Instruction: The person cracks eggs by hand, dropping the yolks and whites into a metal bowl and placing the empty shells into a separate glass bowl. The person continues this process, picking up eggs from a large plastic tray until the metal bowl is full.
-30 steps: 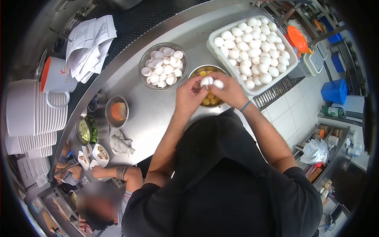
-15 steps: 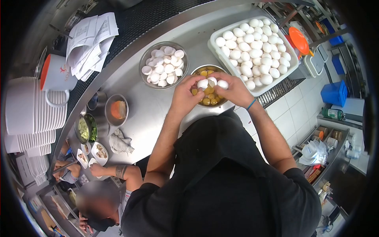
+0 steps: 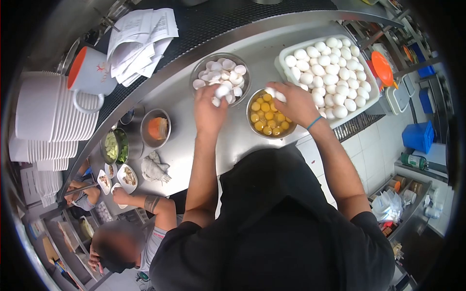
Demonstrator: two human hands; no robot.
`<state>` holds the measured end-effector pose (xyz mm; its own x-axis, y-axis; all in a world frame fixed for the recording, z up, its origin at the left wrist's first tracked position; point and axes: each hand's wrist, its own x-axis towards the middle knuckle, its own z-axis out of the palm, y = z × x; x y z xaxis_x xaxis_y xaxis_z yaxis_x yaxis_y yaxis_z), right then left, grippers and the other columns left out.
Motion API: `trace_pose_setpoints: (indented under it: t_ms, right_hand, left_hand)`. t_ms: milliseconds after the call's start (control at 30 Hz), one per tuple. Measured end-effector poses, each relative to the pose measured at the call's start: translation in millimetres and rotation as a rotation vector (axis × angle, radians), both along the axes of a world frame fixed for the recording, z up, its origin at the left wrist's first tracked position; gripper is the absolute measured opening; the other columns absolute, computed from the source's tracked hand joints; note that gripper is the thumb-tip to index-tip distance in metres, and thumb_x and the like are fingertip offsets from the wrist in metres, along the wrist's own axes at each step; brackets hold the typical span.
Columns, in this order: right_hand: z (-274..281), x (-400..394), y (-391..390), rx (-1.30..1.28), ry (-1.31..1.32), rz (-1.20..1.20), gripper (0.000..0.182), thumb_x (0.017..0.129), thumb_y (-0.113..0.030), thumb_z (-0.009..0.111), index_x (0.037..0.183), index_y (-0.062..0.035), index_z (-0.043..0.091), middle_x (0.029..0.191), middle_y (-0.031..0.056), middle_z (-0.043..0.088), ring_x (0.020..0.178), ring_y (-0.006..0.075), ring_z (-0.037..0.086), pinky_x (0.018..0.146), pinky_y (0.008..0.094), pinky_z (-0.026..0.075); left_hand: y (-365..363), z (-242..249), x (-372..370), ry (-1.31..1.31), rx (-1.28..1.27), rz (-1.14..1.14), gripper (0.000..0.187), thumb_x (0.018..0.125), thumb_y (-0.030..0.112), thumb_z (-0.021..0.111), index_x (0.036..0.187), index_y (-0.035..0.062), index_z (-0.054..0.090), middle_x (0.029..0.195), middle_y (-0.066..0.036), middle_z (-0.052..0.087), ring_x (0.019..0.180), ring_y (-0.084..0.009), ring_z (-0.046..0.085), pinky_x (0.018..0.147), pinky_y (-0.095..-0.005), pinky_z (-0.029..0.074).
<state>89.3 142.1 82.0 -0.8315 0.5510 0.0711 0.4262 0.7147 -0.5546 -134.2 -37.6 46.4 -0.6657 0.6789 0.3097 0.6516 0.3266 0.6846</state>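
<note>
My left hand (image 3: 209, 112) is at the near rim of a metal bowl of eggshells (image 3: 226, 72), its fingers closed on white eggshell (image 3: 222, 91). Over the right side of a second metal bowl, my right hand (image 3: 296, 103) grips a white egg (image 3: 280, 96); another white piece shows by its fingertips. That bowl holds many raw yolks (image 3: 267, 115) in clear egg white. Just beyond my right hand stands a white plastic tub (image 3: 285, 68) heaped with whole white eggs (image 3: 331, 69).
To the left are a metal bowl with orange food (image 3: 158, 128), containers of chopped greens (image 3: 111, 147), a grey cloth (image 3: 154, 167) and small white dishes (image 3: 127, 177). A co-worker's arm (image 3: 158, 205) reaches in at lower left. A shelf with stacked plates (image 3: 53, 109), a mug (image 3: 92, 72) and papers (image 3: 141, 43) borders the counter.
My hands have parted from over the yolk bowl. The left moved left to the shell bowl with eggshell; the right stayed by the yolk bowl's right side with an egg. The view shifted slightly.
</note>
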Motion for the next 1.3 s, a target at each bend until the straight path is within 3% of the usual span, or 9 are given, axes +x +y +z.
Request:
trace_pose_setpoints:
  t_ms: [133, 200, 333, 433, 600, 667, 1000, 1167, 1300]
  right_hand:
    - [-1.3, -63.4, -3.5, 0.019, 0.254, 0.072, 0.058, 0.094, -0.02, 0.072, 0.151, -0.0142, 0.063, 0.135, 0.0206, 0.073, 0.116, 0.0435, 0.071, 0.099, 0.0506, 0.059]
    - [6.6, -88.5, -5.6, -0.146, 0.15, 0.089, 0.065, 0.094, -0.022, 0.072, 0.157, -0.0111, 0.057, 0.139, 0.0254, 0.07, 0.12, 0.0457, 0.07, 0.103, 0.052, 0.057]
    - [-23.2, -92.1, -11.2, -0.19, 0.217, 0.076, 0.069, 0.096, -0.024, 0.073, 0.16, -0.0103, 0.052, 0.133, 0.0294, 0.071, 0.119, 0.0478, 0.07, 0.105, 0.0528, 0.056]
    - [-26.7, -56.4, -2.3, -0.162, 0.359, -0.021, 0.064, 0.097, -0.026, 0.073, 0.156, -0.0094, 0.055, 0.128, 0.0281, 0.074, 0.117, 0.0478, 0.07, 0.104, 0.0512, 0.056]
    - [4.0, 27.1, 65.9, -0.364, 0.292, -0.508, 0.055, 0.094, -0.027, 0.077, 0.143, -0.0073, 0.061, 0.113, 0.0275, 0.076, 0.102, 0.0429, 0.075, 0.093, 0.0485, 0.059]
    - [-3.7, 61.5, 97.2, -0.165, 0.384, -0.628, 0.054, 0.093, -0.024, 0.075, 0.141, -0.0046, 0.058, 0.109, 0.0291, 0.075, 0.095, 0.0413, 0.076, 0.09, 0.0484, 0.058]
    - [-31.0, 109.5, 58.1, -0.506, 0.474, -0.721, 0.054, 0.091, -0.014, 0.069, 0.139, -0.0018, 0.05, 0.105, 0.0215, 0.068, 0.098, 0.0284, 0.068, 0.089, 0.04, 0.055]
    - [-29.8, 108.5, 20.7, -0.438, 0.46, -0.615, 0.054, 0.094, -0.014, 0.069, 0.146, 0.0013, 0.062, 0.138, 0.0244, 0.064, 0.12, 0.0358, 0.067, 0.098, 0.0421, 0.058]
    - [-24.4, 126.5, 8.8, -0.461, 0.472, -0.576, 0.058, 0.099, -0.021, 0.073, 0.15, 0.0013, 0.059, 0.132, 0.0239, 0.067, 0.111, 0.0311, 0.069, 0.095, 0.0395, 0.058]
  left_hand:
    - [8.0, -13.7, -39.7, 0.067, 0.028, 0.111, 0.039, 0.087, 0.009, 0.083, 0.125, 0.0064, 0.074, 0.123, -0.017, 0.07, 0.113, -0.0366, 0.071, 0.099, -0.0457, 0.059]
    - [8.0, -22.6, -45.8, 0.026, -0.07, 0.11, 0.045, 0.088, 0.011, 0.082, 0.131, 0.0064, 0.073, 0.132, -0.02, 0.07, 0.12, -0.0407, 0.069, 0.104, -0.0478, 0.056]
    - [5.6, -47.3, -46.7, 0.057, -0.081, -0.04, 0.051, 0.09, 0.013, 0.081, 0.138, 0.0009, 0.069, 0.144, -0.024, 0.066, 0.132, -0.0443, 0.064, 0.114, -0.0493, 0.051]
    - [1.2, -46.6, -31.5, 0.046, -0.026, -0.022, 0.05, 0.09, 0.011, 0.08, 0.137, -0.0014, 0.068, 0.142, -0.024, 0.066, 0.133, -0.0437, 0.063, 0.114, -0.0494, 0.05]
    - [0.9, -38.5, -19.2, 0.08, 0.117, 0.014, 0.047, 0.091, 0.01, 0.079, 0.137, -0.0001, 0.068, 0.138, -0.022, 0.068, 0.131, -0.0425, 0.064, 0.113, -0.0506, 0.05]
    - [13.9, -18.1, -6.3, 0.079, 0.139, -0.014, 0.046, 0.092, 0.009, 0.079, 0.135, 0.0007, 0.069, 0.136, -0.021, 0.069, 0.129, -0.0412, 0.064, 0.112, -0.0501, 0.05]
    - [188.6, 17.0, 103.9, 0.127, -0.007, -0.537, 0.048, 0.094, 0.022, 0.078, 0.138, 0.0071, 0.07, 0.128, -0.018, 0.072, 0.122, -0.038, 0.068, 0.103, -0.0488, 0.055]
    - [292.4, 4.0, 138.8, 0.269, -0.315, -0.554, 0.055, 0.095, 0.039, 0.076, 0.143, 0.0143, 0.07, 0.145, -0.016, 0.063, 0.136, -0.0362, 0.06, 0.116, -0.0529, 0.044]
    - [321.8, 8.5, 149.1, 0.325, -0.438, -0.522, 0.056, 0.09, 0.046, 0.081, 0.132, 0.0091, 0.076, 0.146, -0.016, 0.059, 0.135, -0.0366, 0.06, 0.115, -0.0529, 0.043]
